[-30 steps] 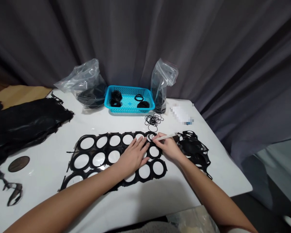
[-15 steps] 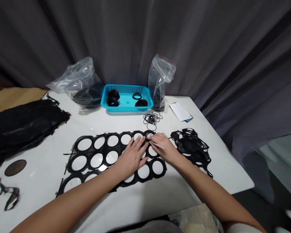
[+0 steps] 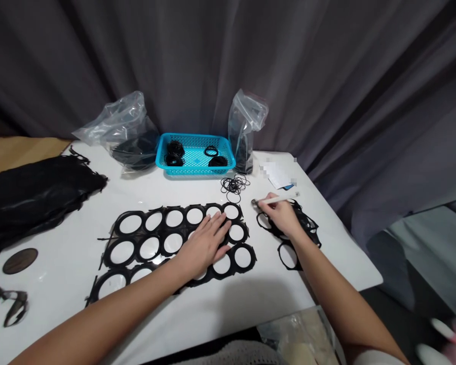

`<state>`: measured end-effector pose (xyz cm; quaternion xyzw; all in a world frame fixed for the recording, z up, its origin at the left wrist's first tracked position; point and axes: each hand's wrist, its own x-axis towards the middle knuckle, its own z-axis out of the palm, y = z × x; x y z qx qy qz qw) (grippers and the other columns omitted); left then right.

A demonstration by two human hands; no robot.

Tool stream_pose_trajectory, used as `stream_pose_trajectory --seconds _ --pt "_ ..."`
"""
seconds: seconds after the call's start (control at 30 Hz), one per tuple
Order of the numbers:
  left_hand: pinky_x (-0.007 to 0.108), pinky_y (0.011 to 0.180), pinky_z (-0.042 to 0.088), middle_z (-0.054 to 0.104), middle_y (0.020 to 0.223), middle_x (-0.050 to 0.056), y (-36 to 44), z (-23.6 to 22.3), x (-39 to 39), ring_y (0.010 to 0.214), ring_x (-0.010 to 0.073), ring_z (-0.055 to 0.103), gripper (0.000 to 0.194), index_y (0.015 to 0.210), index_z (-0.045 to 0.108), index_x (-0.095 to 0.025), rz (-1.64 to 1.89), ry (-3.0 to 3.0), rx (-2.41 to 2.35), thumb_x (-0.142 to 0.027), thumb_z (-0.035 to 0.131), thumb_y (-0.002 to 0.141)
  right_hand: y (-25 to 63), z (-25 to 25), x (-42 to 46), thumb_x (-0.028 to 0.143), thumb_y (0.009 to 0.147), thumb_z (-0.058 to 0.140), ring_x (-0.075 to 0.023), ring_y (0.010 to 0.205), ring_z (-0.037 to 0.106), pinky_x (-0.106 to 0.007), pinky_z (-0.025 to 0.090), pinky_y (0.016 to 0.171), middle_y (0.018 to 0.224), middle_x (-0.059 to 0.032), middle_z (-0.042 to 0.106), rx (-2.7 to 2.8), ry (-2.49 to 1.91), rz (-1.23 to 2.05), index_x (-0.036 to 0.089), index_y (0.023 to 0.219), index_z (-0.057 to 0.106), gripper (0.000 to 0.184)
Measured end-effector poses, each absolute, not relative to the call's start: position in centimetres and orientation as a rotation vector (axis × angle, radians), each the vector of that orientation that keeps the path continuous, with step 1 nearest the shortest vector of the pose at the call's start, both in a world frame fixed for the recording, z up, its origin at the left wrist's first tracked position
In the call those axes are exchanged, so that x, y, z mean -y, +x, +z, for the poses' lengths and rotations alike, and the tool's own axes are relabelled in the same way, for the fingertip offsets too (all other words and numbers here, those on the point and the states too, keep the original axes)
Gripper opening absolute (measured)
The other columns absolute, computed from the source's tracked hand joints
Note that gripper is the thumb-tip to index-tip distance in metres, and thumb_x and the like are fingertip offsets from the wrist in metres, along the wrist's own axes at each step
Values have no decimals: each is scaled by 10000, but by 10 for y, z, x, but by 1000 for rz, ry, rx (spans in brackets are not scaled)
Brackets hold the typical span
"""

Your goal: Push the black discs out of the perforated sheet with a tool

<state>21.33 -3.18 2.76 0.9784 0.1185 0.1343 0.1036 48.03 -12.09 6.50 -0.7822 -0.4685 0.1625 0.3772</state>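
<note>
While open left hand point(image 3: 204, 245) lies flat on punched black sheet point(image 3: 161, 246), right hand point(image 3: 283, 215) grips white-handled pick point(image 3: 277, 200).

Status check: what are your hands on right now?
Left hand flat on punched black rubber sheet. Right hand gripping white-handled tool, over black rubber offcuts. Loose black O-rings just beyond the sheet.

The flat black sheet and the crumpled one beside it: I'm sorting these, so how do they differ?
The flat sheet lies spread out with its rows of round holes open, while the crumpled sheet is bunched up, most of its holes folded out of sight. The flat sheet covers far more of the table than the crumpled sheet. The left hand lies on the flat sheet; the right hand is over the crumpled sheet, gripping a pale tool. Both are black with round holes.
</note>
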Motion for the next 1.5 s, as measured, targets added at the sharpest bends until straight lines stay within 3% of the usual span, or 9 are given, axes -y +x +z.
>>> stream_pose_trajectory --seconds 0.13,0.27,0.83,1.07,1.23,1.33,1.4,1.5 --pt "474 1212 297 471 1546 140 203 25 50 1468 289 392 449 1400 528 -188 360 2861 -265 -411 533 1010 429 57 146 354 902 590 -210 849 636 -312 456 775 884 -33 718 1277 -1799 708 222 782 584 179" --pt "485 1218 276 403 1591 140 198 15 58 1483 301 363 492 1443 497 -198 366 2885 -268 -430 530 1011 404 48 158 337 918 584 -200 880 643 -317 472 814 923 -31 714 1299 -1747 801 220 792 591 172" --pt "493 1217 289 335 1620 168 198 19 56 1504 294 315 529 1480 448 -204 296 2885 -254 -356 576 990 393 47 163 229 971 527 -225 933 618 -376 457 869 934 -47 692 1628 -1738 587 242 819 556 155" --pt "500 1215 286 347 1611 180 198 18 55 1495 311 330 526 1469 469 -189 309 2858 -244 -338 591 979 396 44 162 235 966 545 -207 948 643 -342 478 848 965 -38 696 1499 -1746 608 235 795 546 171" --pt "502 1217 280 348 1608 187 197 17 55 1497 317 324 536 1470 475 -186 304 2840 -250 -323 608 969 392 43 165 198 974 540 -212 942 634 -353 480 856 958 -46 699 1603 -1730 507 231 816 551 162" --pt "493 1228 261 336 1619 166 197 16 55 1507 302 307 530 1474 471 -202 334 2810 -255 -317 598 972 385 40 168 150 971 511 -254 1031 613 -406 450 909 1074 -99 705 1821 -1745 335 215 977 599 110" --pt "496 1231 255 338 1620 159 197 15 55 1507 303 306 513 1464 482 -201 349 2795 -250 -315 588 976 389 39 165 108 939 508 -287 1069 596 -434 423 917 1140 -138 697 1983 -1777 195 188 1075 606 185" --pt "513 1224 266 353 1611 168 197 14 54 1504 323 305 481 1436 514 -191 335 2808 -245 -321 586 978 417 42 153 102 917 489 -300 949 605 -431 409 846 991 -148 708 1899 -2007 -44 169 978 617 157"
